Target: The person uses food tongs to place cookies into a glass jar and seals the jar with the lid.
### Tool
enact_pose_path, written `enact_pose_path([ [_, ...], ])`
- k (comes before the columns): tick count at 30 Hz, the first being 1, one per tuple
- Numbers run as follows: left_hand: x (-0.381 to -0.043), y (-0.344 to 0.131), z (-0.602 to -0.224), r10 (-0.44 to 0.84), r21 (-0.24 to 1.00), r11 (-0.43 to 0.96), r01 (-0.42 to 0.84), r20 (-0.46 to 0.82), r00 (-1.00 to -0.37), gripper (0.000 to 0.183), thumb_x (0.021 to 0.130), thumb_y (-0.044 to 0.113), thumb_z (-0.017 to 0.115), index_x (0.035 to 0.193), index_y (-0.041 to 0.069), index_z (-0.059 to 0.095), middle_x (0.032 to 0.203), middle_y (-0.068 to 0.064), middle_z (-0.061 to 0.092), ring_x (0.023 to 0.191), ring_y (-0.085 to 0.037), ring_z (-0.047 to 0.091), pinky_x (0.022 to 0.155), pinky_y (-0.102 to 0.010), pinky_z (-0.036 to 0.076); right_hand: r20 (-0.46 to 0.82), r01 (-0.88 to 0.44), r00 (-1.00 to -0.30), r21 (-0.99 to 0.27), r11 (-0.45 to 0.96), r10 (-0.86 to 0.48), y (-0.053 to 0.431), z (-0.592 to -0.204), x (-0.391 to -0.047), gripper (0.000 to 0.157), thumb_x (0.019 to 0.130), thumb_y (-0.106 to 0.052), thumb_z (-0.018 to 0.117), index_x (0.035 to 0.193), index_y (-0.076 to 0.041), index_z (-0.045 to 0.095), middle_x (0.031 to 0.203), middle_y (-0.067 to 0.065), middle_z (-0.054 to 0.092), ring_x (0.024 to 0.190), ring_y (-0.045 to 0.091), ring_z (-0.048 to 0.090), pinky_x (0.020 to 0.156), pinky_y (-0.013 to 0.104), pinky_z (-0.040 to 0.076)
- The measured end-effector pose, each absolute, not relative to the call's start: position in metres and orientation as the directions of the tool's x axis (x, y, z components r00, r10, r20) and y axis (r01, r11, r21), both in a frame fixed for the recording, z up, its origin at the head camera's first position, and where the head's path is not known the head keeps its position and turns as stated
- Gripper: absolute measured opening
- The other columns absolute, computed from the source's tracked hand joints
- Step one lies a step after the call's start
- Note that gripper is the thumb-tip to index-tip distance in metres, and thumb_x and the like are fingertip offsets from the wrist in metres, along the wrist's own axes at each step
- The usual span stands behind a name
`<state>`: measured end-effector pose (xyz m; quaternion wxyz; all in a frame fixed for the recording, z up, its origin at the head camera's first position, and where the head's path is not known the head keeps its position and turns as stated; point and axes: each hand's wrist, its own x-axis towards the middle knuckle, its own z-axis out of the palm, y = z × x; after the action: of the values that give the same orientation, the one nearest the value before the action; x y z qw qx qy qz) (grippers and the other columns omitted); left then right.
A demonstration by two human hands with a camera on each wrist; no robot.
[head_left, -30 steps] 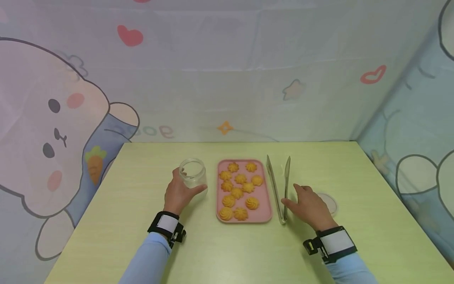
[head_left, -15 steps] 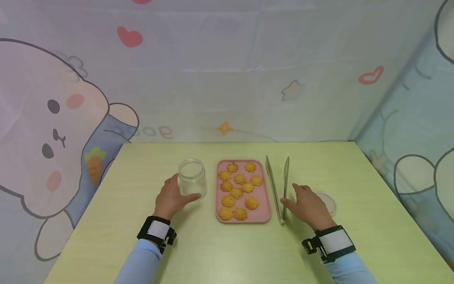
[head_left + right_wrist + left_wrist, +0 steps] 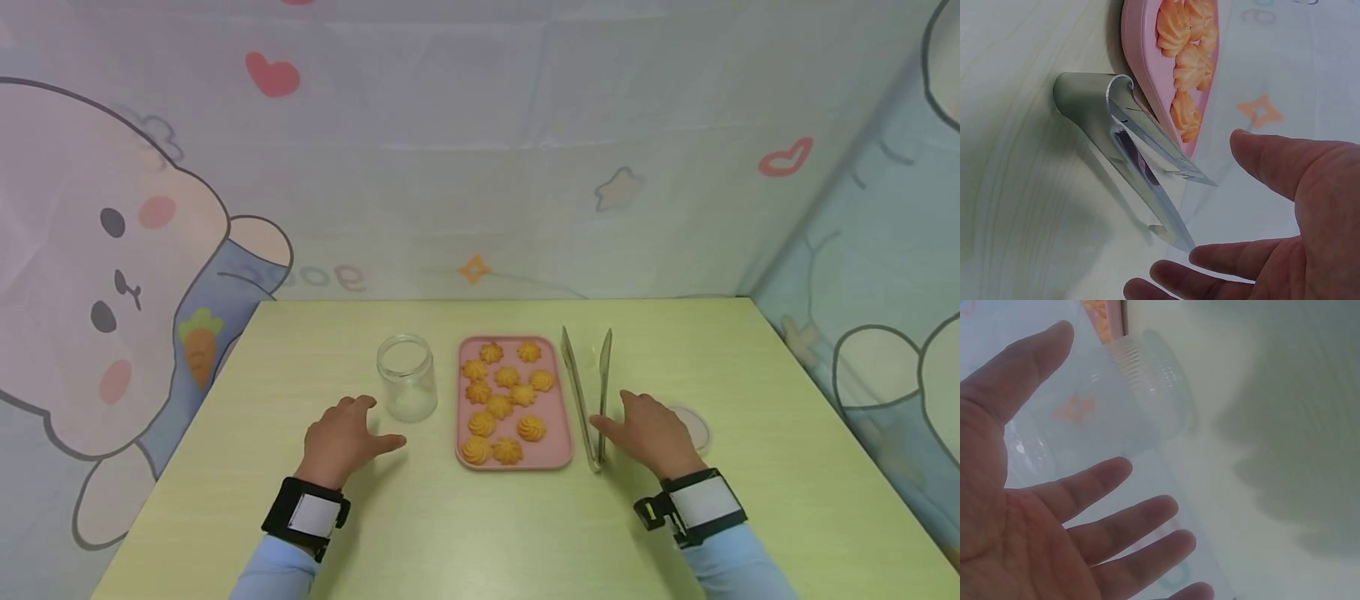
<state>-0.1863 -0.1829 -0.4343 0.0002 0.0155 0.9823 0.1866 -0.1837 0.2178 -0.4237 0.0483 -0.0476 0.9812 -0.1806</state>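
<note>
Across the desk (image 3: 442, 533), from the left, our left grip (image 3: 337, 442) is hovering with fingers apart, just beside and clear of a transparent jar (image 3: 410, 390). The jar is standing upright, left of a pink tray (image 3: 557, 447) bearing yellow cookies (image 3: 498, 407). Right of the tray, metal tongs (image 3: 580, 400) are lying spread. Near them, our right grip (image 3: 648, 435) is hovering, fingers apart, partly covering a pale disc (image 3: 693, 428).
</note>
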Motion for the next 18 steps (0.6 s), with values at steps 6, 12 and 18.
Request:
enact_pose_path([
  [6,-0.179,-0.175,-0.427,0.052,0.364,0.93,0.045,-0.009,-0.999,0.074,0.072,0.049,0.083,0.123,0.0,0.061,0.113,-0.02,0.063,0.096,-0.038,0.062,0.069,-0.051,0.051,-0.119,-0.02,-0.99,-0.376,0.927,-0.07,0.212,-0.422,-0.187,0.067,0.091,-0.048,0.061,0.113,0.016,0.057,0.09,0.023,0.063,0.077,0.032,0.062,0.061,0.041,0.05],
  [12,-0.176,-0.169,-0.425,0.066,0.355,0.933,0.059,-0.01,-0.998,0.073,0.071,0.049,0.083,0.122,0.0,0.062,0.112,-0.02,0.064,0.093,-0.037,0.063,0.067,-0.049,0.051,-0.171,0.021,-0.984,-0.398,0.917,-0.052,0.207,-0.427,-0.19,0.049,0.089,-0.049,0.063,0.072,-0.004,0.053,0.061,0.003,0.042,0.053,0.017,0.041,0.046,0.028,0.03],
  [18,-0.177,-0.165,-0.425,0.073,0.347,0.936,0.064,-0.013,-0.997,0.073,0.071,0.051,0.082,0.122,0.002,0.063,0.114,-0.019,0.064,0.094,-0.036,0.063,0.069,-0.049,0.051,-0.202,0.026,-0.978,-0.377,0.926,-0.055,0.203,-0.434,-0.196,0.048,0.089,-0.048,0.062,0.068,-0.007,0.053,0.06,0.001,0.043,0.053,0.016,0.042,0.047,0.028,0.031],
])
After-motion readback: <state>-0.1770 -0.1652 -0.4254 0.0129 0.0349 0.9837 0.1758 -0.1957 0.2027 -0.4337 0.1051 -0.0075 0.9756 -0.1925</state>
